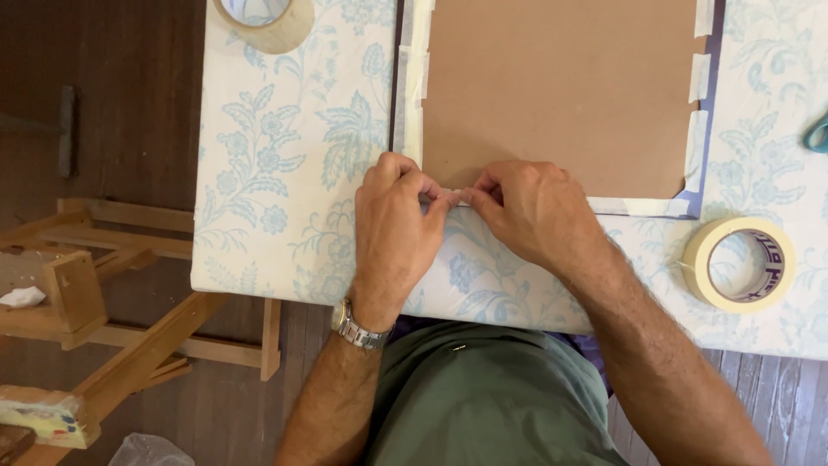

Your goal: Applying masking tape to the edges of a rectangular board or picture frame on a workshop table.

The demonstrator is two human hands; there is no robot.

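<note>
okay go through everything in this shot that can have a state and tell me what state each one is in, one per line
Left hand: fingertips pinched on the tape strip.
Right hand: fingertips pinched on the same strip.
Tape strip: on the board's lower edge.
Brown board: flat, edges taped.
Tape roll: lying flat, untouched.
Second tape roll: flat, partly out of view.

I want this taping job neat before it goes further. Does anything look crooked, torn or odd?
Nothing looks damaged. The cream masking-tape strips along the brown cardboard sheet are uneven, separate pieces. Left hand and right hand pinch tape at the bottom edge.
</note>
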